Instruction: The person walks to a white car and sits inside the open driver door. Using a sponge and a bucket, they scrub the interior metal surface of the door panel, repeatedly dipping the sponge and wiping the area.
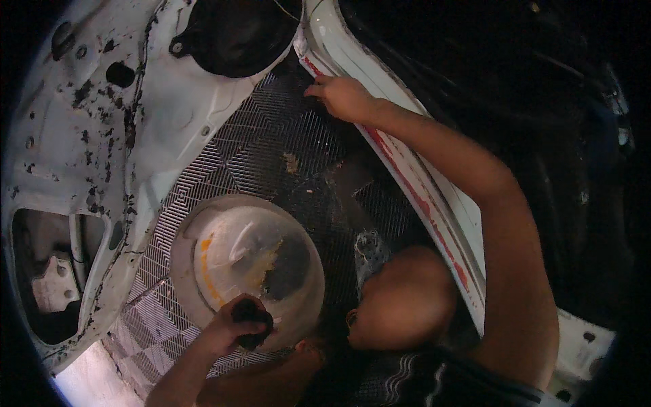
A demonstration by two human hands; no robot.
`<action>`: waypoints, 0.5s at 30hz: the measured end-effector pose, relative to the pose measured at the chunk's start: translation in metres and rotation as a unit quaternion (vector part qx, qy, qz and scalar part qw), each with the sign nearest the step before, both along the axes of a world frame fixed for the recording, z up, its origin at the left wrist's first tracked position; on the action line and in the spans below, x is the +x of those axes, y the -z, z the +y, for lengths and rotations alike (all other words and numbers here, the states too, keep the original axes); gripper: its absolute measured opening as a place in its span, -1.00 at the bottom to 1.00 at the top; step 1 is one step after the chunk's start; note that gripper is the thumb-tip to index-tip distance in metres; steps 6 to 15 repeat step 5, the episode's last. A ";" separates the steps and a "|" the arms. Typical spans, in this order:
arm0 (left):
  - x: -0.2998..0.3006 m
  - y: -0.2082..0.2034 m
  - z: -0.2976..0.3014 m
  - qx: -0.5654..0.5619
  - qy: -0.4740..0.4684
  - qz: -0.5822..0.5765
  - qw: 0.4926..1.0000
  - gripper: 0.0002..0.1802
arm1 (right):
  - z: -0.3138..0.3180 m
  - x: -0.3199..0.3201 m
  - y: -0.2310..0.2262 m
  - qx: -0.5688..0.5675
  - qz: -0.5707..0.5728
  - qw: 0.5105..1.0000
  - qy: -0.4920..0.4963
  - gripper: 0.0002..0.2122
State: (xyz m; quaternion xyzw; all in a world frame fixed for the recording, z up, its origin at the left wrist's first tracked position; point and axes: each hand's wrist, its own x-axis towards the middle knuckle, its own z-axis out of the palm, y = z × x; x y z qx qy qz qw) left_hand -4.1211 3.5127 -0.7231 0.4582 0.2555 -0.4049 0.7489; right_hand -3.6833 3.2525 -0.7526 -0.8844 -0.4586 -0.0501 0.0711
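Note:
My left hand (234,327) is closed round a soft-looking black wad (251,324), whose exact kind I cannot make out. It is over the near rim of a round whitish tub (193,285), which has yellow smears and a dark patch in its middle. My right arm reaches far forward. The right hand (342,98) has its fingers curled in at the edge of a long white car-body sill (407,169), beside its flaking red strip. Whether those fingers hold anything small is hidden. My bare knee (410,298) rises between the tub and the sill.
On the left stands a scuffed white car door panel (81,136) with cut-out openings and a round black speaker-like part (237,34) at its far end. Below lies a ridged dark mat (271,115) with crumbs of debris. The car's interior on the right is very dark.

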 end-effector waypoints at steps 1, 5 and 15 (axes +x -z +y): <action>0.011 -0.007 -0.007 0.059 0.064 -0.070 0.994 -0.53 | -0.006 0.008 -0.003 -0.030 -0.069 0.997 -0.037 -0.59; 0.119 -0.039 -0.055 0.255 0.234 -0.328 0.879 -0.53 | -0.003 0.068 0.004 -0.023 -0.288 0.948 -0.131 -0.53; 0.119 -0.039 -0.055 0.255 0.234 -0.328 0.879 -0.53 | -0.003 0.068 0.004 -0.023 -0.288 0.948 -0.131 -0.53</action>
